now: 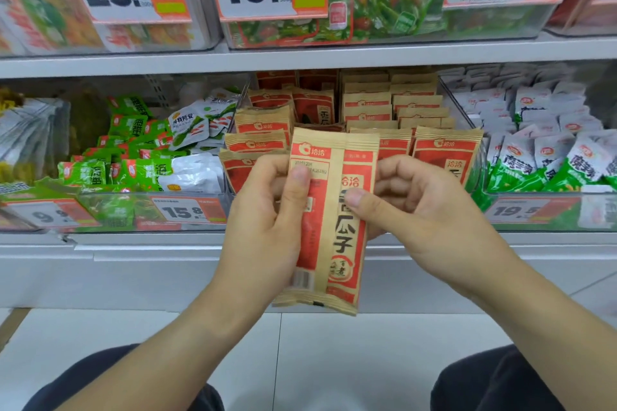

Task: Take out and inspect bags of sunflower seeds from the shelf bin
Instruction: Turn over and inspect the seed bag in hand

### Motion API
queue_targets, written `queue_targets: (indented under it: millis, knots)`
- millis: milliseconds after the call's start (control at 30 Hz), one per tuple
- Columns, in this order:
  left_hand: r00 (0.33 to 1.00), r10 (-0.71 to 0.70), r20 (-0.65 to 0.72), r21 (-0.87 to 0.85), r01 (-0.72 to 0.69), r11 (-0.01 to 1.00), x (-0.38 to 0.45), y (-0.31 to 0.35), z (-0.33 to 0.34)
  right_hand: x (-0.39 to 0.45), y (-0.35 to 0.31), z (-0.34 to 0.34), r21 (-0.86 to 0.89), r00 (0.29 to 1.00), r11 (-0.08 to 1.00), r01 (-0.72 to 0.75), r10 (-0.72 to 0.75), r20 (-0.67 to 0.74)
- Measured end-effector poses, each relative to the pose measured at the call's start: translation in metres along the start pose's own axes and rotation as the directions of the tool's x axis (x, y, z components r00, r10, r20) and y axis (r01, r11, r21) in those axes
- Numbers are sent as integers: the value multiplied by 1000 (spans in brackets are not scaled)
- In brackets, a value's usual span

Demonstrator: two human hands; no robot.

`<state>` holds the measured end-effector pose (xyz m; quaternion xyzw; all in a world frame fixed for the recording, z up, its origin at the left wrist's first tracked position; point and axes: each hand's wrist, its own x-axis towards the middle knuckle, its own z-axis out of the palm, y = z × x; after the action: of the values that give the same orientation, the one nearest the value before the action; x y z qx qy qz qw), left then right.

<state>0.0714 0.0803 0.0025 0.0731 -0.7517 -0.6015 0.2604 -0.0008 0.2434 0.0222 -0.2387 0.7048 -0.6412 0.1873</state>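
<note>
A tan and red bag of sunflower seeds stands upright in front of the shelf, held by both hands. My left hand grips its left edge, thumb pressed on the upper front. On the other side, my right hand grips the right edge with the thumb on the bag's middle. Behind it, the clear shelf bin holds several more of the same bags, standing in rows.
To the left, a bin holds green snack packets; a bin of white and green packets sits to the right. Price tags hang on the bin fronts. An upper shelf carries more bins. My knees show over white floor tiles below.
</note>
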Motion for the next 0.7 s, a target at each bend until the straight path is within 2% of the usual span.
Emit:
queue_targets:
  millis: [133,267,367,533,700]
  knots:
    - [999,44,-8,90,-43,995,1,-3,0,-1,0,0,-64,995,993,96,-96,4]
    - [998,-12,67,127,3,992,-2,-7,0,-5,0,4,-118,977,970,215,-211,43]
    - [998,-11,67,181,-1,983,-2,-8,0,-5,-2,4,-127,963,955,270,-266,44]
    - [996,31,86,330,-58,942,-1,-10,0,-5,-6,3,-163,956,943,290,-276,103]
    - [992,44,121,448,-94,889,-2,-11,1,-6,-4,6,-176,959,943,282,-273,72]
